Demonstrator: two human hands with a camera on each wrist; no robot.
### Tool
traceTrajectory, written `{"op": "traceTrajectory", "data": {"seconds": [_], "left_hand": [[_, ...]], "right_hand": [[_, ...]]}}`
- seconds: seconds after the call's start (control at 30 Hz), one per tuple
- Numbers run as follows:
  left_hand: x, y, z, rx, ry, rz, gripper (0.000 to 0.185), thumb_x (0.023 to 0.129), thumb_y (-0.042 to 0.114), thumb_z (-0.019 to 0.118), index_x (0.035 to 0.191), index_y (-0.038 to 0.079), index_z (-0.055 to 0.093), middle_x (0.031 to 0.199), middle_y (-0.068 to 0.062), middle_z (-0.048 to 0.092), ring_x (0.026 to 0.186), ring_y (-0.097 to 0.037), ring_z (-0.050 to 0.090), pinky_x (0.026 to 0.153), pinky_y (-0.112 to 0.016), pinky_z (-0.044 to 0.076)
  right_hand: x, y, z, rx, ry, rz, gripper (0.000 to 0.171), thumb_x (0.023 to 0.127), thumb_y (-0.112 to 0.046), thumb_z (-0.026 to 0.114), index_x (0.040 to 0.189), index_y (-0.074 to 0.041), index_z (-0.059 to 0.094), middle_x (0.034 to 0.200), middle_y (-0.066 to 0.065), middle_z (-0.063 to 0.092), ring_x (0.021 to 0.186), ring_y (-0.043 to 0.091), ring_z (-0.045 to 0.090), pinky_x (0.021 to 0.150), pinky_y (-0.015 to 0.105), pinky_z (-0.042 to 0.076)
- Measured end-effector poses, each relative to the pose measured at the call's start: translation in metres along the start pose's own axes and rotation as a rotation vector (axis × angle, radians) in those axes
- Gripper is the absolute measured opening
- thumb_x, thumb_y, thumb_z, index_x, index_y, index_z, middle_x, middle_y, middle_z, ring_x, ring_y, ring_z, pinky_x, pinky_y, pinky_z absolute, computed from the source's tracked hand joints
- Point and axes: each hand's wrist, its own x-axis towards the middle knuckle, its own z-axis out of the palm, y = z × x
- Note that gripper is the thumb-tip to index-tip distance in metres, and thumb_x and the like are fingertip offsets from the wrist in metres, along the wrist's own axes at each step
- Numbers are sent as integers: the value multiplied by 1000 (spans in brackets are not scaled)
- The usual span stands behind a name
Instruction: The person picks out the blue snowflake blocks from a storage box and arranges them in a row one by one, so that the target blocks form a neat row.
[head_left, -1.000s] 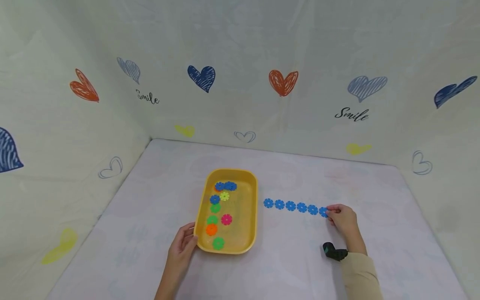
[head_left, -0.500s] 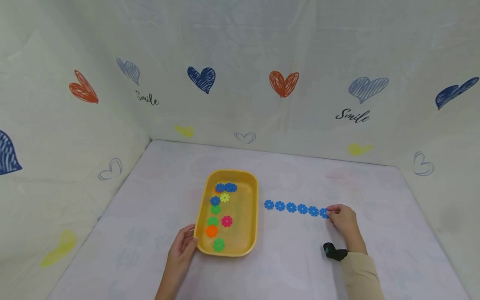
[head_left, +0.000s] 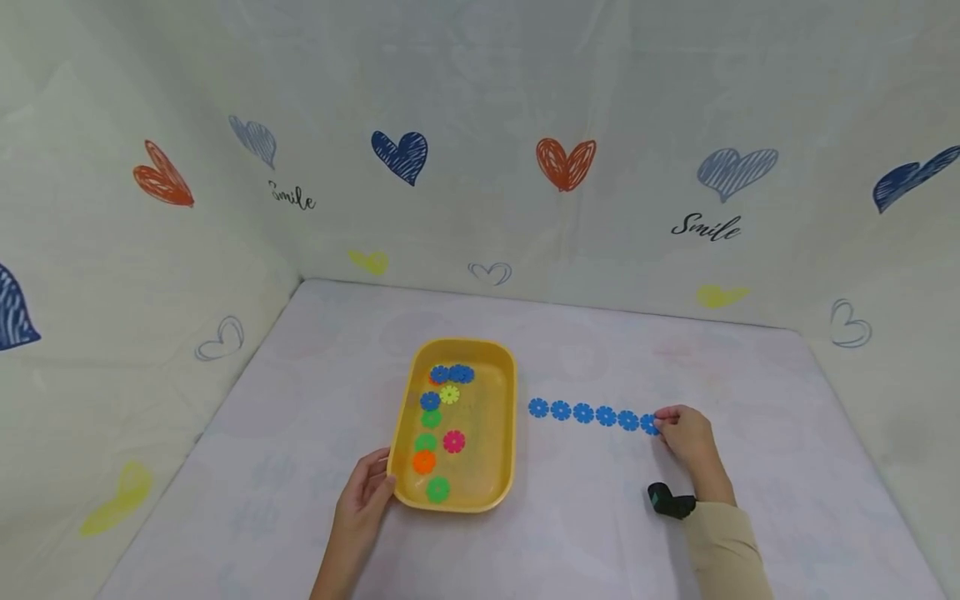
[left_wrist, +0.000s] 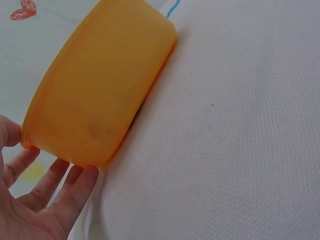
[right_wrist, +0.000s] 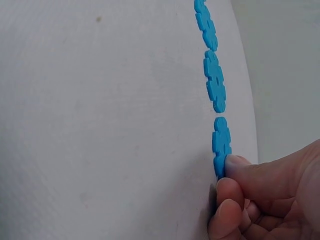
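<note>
A row of several blue snowflake discs (head_left: 582, 413) lies on the table to the right of the yellow tray (head_left: 513, 433). At the row's right end my right hand (head_left: 690, 437) pinches the last blue snowflake disc (right_wrist: 221, 142) between thumb and forefinger. That disc is partly covered by the fingertips. My left hand (head_left: 363, 497) grips the near left corner of the tray, thumb at the rim and fingers against the outer wall (left_wrist: 95, 95). Inside the tray lie loose discs: blue ones (head_left: 440, 374), green ones (head_left: 438, 489), an orange one (head_left: 424, 462), a pink one (head_left: 453, 442) and a yellow one (head_left: 449, 394).
The white cloth-covered table (head_left: 585, 533) ends at a pale wall (head_left: 480, 208) printed with hearts and words. A black wrist-worn device (head_left: 670, 502) sits at my right wrist, by a beige sleeve (head_left: 723, 546).
Both hands, the tray and the row of discs stay where they were. Only a slight shift of the head view shows.
</note>
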Motion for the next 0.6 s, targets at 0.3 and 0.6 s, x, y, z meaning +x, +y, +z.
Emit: {"op": "traceTrajectory", "data": {"seconds": [0.3,0.6], "left_hand": [[-1,1,0,6,-11,-17,35,91,20,53,125,17,46,121,-7,54,102,-11,56,83,-14,47],[-1,1,0,-5,-13,16,38,91,23,53,127,15,45,121,-11,54,102,-12,56,81,-12,46]], "right_hand": [[-2,0,-5,62,-16,-7,27,94,-11,44,113,7,49,89,15,54,70,15,51,52,15,42],[45,15,21,117,127,-188,40,92,-39,46,113,-6,53,94,10,59,71,10,57,57,16,48]]}}
